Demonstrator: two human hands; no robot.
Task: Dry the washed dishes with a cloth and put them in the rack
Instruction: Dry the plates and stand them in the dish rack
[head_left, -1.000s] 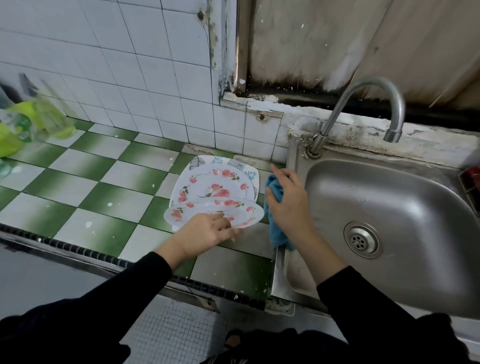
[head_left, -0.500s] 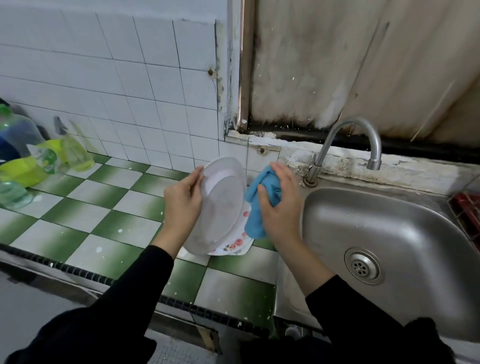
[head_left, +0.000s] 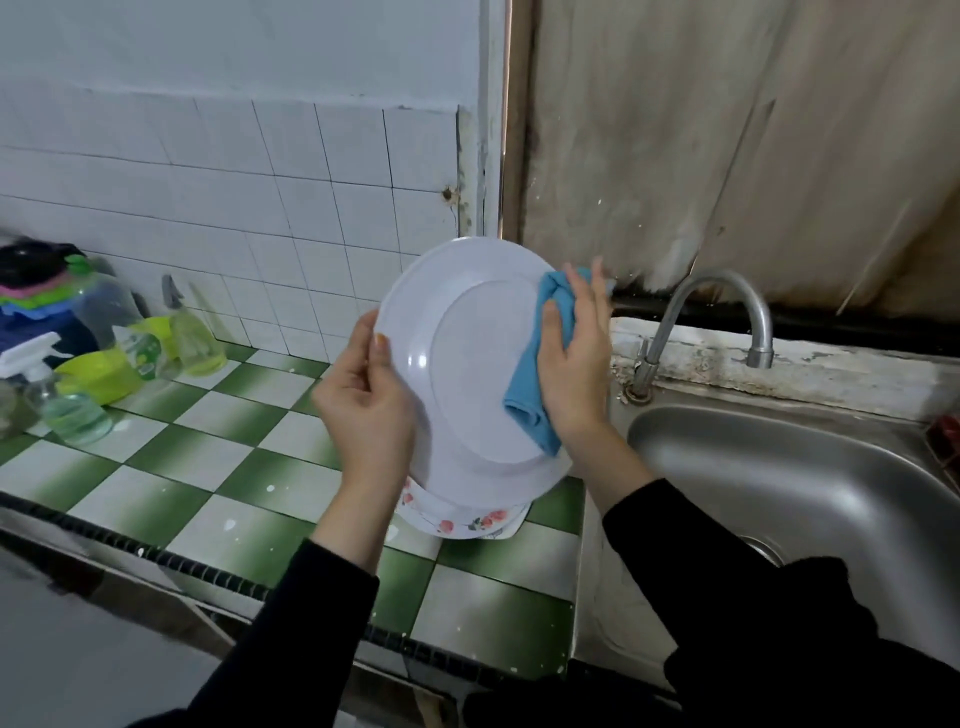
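a person stands at a kitchen counter (head_left: 208, 457) tiled in green and white, seen from their own head looking down. both hands hold a plain white plate (head_left: 467, 364) in the air, upright on its edge, with its underside and raised foot ring facing the viewer. the left hand (head_left: 363, 395) grips the plate's left rim, thumb laid on the near face and fingers curled behind. the right hand (head_left: 574, 364) pinches a blue cloth (head_left: 535, 384) over the right rim, thumb pressing the cloth to the underside and fingers reaching round the far side. directly below, a short stack of flower-patterned plates (head_left: 467, 522) rests on the counter beside a steel sink (head_left: 779, 493) with a curved tap (head_left: 711, 312). spray bottles (head_left: 192, 338) stand to the far left by the tiled wall. no rack is in view. the plate looks light and rigid, possibly melamine, though the material cannot be confirmed; its glossy surface shows a highlight and is probably slick if damp, so bare fingers could slide on it. the rim seems the safest place to hold, gripped on opposite sides as here, while the cloth, being soft and pliable, adds grip on the side it covers.
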